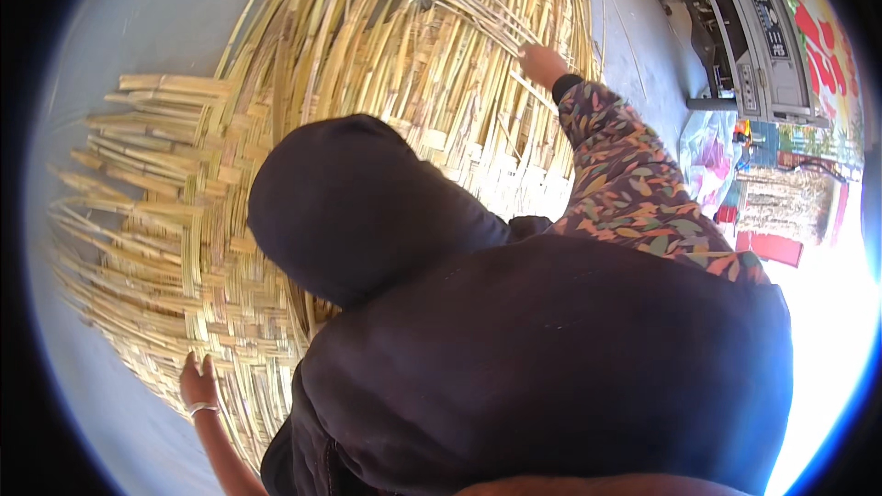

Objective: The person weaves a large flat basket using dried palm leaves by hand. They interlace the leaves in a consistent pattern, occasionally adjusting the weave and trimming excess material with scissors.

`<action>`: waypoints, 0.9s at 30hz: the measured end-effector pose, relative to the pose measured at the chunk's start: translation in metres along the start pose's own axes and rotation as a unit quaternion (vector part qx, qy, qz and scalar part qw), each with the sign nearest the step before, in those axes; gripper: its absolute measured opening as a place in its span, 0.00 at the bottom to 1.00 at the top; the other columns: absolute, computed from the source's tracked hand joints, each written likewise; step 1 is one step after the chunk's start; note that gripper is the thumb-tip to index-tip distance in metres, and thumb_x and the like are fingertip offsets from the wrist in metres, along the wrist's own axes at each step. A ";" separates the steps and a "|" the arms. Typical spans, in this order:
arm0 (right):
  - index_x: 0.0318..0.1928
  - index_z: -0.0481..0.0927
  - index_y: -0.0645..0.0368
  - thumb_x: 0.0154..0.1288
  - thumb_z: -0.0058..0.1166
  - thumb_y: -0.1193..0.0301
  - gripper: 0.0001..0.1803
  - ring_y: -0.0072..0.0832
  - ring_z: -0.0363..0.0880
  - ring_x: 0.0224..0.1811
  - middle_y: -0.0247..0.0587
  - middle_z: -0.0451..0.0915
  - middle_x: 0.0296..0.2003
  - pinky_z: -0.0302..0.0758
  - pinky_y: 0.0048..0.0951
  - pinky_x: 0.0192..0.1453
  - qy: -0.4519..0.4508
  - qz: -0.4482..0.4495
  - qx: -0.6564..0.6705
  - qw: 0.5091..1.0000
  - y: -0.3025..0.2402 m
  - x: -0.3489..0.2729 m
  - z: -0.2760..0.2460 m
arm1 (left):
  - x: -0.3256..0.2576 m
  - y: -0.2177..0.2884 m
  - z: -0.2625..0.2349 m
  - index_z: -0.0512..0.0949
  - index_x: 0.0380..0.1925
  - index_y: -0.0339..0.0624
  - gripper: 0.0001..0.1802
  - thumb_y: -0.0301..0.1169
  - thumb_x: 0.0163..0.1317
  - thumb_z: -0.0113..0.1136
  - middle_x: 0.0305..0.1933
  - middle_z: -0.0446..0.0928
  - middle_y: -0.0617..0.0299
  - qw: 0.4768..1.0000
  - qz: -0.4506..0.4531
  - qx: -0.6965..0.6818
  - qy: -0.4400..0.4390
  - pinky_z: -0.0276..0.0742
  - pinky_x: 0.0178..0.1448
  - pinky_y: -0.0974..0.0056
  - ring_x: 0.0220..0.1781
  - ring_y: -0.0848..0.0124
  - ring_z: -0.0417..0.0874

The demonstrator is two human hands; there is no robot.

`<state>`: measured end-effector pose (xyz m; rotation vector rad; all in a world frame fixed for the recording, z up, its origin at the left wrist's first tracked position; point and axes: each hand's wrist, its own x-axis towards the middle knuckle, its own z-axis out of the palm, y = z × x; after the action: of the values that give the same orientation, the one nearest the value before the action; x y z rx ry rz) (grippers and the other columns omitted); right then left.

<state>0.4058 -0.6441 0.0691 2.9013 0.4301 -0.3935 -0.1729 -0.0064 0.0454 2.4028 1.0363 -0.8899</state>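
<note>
Closest, looks over a broad swell of black cloth (551,358) and a rounded black-covered form (340,202) beside it; cannot tell what either covers. Holds the hands well apart. Rests the left hand (199,384), bare-armed with a pale bracelet (203,410), at the lower-left edge of the split-reed mat (230,298), thumb and finger parted; cannot tell whether any reed is pinched there. Has the mat spread across the left and upper middle, woven in its body, with loose ends fanning out over the grey floor (165,28). Farther up, in a leaf-print sleeve (634,174) with black cuff (568,85), clamps the right hand (542,66) on slim reed strips (478,11) slanting across the mat. Beyond, at right, shows a clear plastic bag (703,161) and a light-coloured vehicle (781,96).
</note>
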 end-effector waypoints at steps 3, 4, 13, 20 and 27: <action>0.44 0.78 0.54 0.62 0.46 0.61 0.15 0.49 0.78 0.45 0.52 0.80 0.40 0.74 0.46 0.50 -0.009 0.091 0.028 0.995 0.030 -0.002 0.045 | 0.002 0.047 -0.062 0.70 0.55 0.30 0.26 0.38 0.63 0.55 0.51 0.76 0.40 0.999 0.033 -0.028 0.025 0.74 0.54 0.58 0.53 0.54 0.79; 0.44 0.78 0.53 0.62 0.47 0.61 0.15 0.49 0.78 0.45 0.51 0.80 0.41 0.74 0.46 0.49 0.008 0.113 0.062 0.992 0.014 -0.005 0.035 | 0.009 0.061 -0.076 0.71 0.54 0.30 0.25 0.38 0.63 0.55 0.50 0.77 0.41 0.995 0.067 -0.038 0.062 0.73 0.54 0.58 0.51 0.54 0.79; 0.38 0.79 0.52 0.64 0.46 0.65 0.10 0.44 0.80 0.42 0.44 0.77 0.41 0.76 0.45 0.42 0.162 0.226 0.087 0.957 0.045 0.044 0.061 | 0.044 0.237 -0.068 0.74 0.52 0.33 0.21 0.35 0.62 0.58 0.52 0.76 0.45 0.975 0.211 0.010 0.066 0.71 0.59 0.58 0.55 0.53 0.77; 0.39 0.81 0.51 0.61 0.48 0.70 0.09 0.41 0.79 0.46 0.42 0.76 0.45 0.77 0.41 0.46 0.077 0.196 -0.004 0.978 0.056 0.069 0.045 | 0.024 0.232 -0.048 0.75 0.50 0.34 0.24 0.39 0.58 0.60 0.51 0.76 0.44 0.983 0.126 0.109 -0.075 0.72 0.57 0.57 0.53 0.51 0.77; 0.40 0.80 0.50 0.62 0.43 0.70 0.11 0.43 0.81 0.41 0.46 0.81 0.38 0.77 0.43 0.43 0.053 0.124 0.014 0.991 0.065 0.058 0.021 | 0.035 0.199 -0.046 0.75 0.50 0.33 0.23 0.39 0.59 0.59 0.50 0.76 0.43 0.989 0.138 0.050 -0.018 0.72 0.57 0.56 0.54 0.51 0.77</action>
<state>0.4748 -0.6948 0.0420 2.9630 0.0768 -0.2087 0.0129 -0.0937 0.0730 2.5226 0.6384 -0.9004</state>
